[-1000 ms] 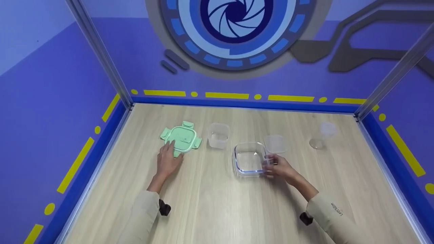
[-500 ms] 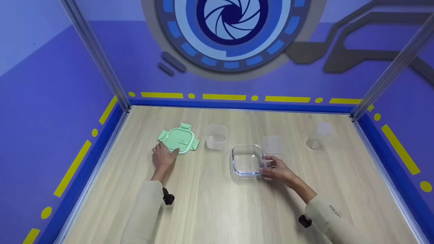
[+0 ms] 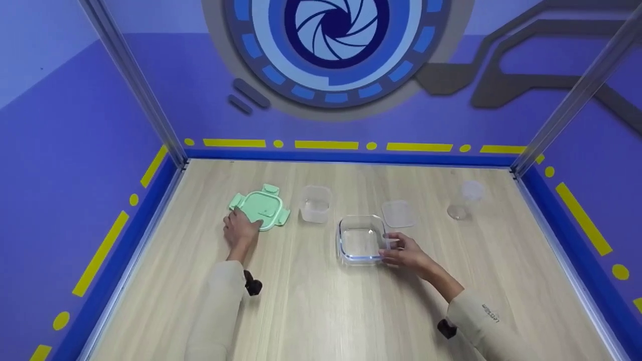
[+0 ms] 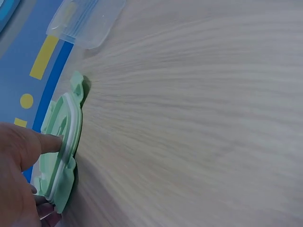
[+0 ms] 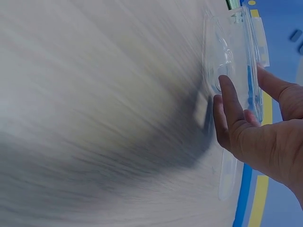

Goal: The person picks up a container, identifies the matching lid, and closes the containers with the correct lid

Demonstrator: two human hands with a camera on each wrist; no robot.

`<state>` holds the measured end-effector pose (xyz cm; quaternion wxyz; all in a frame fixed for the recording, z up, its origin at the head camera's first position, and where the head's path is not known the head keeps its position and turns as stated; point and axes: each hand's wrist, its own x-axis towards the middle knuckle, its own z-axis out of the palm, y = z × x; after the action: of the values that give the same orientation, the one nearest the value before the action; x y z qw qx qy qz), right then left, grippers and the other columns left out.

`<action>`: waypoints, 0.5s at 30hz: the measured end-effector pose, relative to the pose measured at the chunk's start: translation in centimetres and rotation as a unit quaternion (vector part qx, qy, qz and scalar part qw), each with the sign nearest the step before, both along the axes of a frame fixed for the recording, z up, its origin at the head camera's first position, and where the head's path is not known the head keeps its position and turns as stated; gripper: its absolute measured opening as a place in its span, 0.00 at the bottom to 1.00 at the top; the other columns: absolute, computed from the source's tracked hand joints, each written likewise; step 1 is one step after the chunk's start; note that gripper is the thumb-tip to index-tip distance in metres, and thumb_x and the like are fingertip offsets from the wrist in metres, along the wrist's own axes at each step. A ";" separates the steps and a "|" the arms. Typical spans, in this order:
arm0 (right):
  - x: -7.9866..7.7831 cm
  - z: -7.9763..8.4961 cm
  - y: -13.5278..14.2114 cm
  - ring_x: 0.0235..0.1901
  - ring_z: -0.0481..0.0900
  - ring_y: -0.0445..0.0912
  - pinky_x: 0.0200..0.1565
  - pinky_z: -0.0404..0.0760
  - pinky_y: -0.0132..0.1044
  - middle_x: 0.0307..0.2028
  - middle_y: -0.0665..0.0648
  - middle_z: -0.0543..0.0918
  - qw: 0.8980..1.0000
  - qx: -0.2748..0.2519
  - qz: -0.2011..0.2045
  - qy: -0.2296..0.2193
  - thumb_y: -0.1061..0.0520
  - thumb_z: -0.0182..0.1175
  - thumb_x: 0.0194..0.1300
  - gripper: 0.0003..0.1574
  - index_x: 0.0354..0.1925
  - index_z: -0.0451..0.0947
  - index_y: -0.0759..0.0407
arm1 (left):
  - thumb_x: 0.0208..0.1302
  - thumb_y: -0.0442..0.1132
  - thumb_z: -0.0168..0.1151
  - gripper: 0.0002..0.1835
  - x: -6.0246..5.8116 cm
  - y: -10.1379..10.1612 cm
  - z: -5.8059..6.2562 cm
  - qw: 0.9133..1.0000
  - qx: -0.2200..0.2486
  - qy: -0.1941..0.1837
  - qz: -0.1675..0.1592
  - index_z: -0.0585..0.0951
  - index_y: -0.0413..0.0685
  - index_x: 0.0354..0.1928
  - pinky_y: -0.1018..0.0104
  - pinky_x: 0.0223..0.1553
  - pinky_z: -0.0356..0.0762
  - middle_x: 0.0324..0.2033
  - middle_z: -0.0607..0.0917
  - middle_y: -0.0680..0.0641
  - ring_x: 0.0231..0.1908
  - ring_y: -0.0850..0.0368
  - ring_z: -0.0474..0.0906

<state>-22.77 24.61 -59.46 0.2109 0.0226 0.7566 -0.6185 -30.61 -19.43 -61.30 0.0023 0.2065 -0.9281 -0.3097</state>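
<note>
In the head view, my left hand is at the near left edge of a green snap-on lid with clip flaps. The left wrist view has the thumb on the lid's top and the other fingers at its lower edge, partly hidden. My right hand holds the right wall of a clear square glass food container, which stands open at the table's middle. Seen from the right wrist, its fingers lie along the outer wall, while the thumb passes behind the rim.
A frosted plastic container stands between the lid and the glass one. A flat translucent square lid lies behind my right hand. Farther right are a small clear round container and a round translucent lid. Blue walls border the table.
My left hand has shifted from reaching over the green lid to its near left edge, thumb and fingers apart. My right hand stays at the glass container. The head view has swung slightly.
</note>
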 end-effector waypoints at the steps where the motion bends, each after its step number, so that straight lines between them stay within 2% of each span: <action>1: 0.0 0.0 0.0 0.43 0.83 0.44 0.53 0.86 0.42 0.50 0.64 0.75 1.000 0.001 0.000 -0.001 0.62 0.69 0.65 0.42 0.70 0.60 0.71 | 0.65 0.45 0.69 0.48 0.0 -0.1 0.1 1.000 0.004 -0.001 0.002 0.53 0.31 0.77 0.39 0.69 0.63 0.68 0.67 0.28 0.70 0.32 0.61; 6: 0.1 -0.2 0.0 0.43 0.83 0.44 0.53 0.86 0.42 0.50 0.65 0.76 1.000 0.001 0.004 0.001 0.63 0.68 0.65 0.43 0.70 0.59 0.72 | 0.60 0.42 0.72 0.51 0.5 -0.3 0.3 0.999 0.030 -0.004 0.013 0.53 0.32 0.77 0.39 0.70 0.60 0.68 0.65 0.28 0.69 0.32 0.59; 9: 0.1 -0.1 0.0 0.43 0.83 0.44 0.54 0.86 0.43 0.50 0.64 0.76 1.000 0.004 0.004 0.000 0.62 0.67 0.66 0.42 0.71 0.59 0.72 | 0.57 0.40 0.74 0.51 0.9 -0.3 0.3 0.999 0.047 0.007 0.019 0.54 0.32 0.76 0.38 0.70 0.60 0.66 0.65 0.27 0.67 0.30 0.59; 12: 0.1 0.0 0.0 0.43 0.83 0.43 0.55 0.86 0.44 0.51 0.64 0.76 1.000 0.008 0.003 0.001 0.62 0.67 0.67 0.41 0.71 0.60 0.71 | 0.54 0.36 0.76 0.51 1.5 -0.1 0.5 0.996 0.082 0.032 0.031 0.55 0.35 0.74 0.39 0.67 0.65 0.65 0.62 0.26 0.66 0.29 0.62; 15: 0.1 0.0 0.0 0.43 0.84 0.43 0.56 0.85 0.46 0.51 0.65 0.75 1.000 0.002 0.002 0.002 0.62 0.66 0.67 0.41 0.71 0.59 0.72 | 0.53 0.31 0.74 0.52 2.2 0.1 0.9 0.989 0.130 0.056 0.044 0.52 0.39 0.75 0.41 0.61 0.73 0.68 0.57 0.27 0.63 0.30 0.65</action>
<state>-22.70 24.58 -59.47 0.2106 0.0203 0.7584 -0.6165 -28.45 -19.33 -60.37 0.0414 0.2278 -0.8683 -0.4386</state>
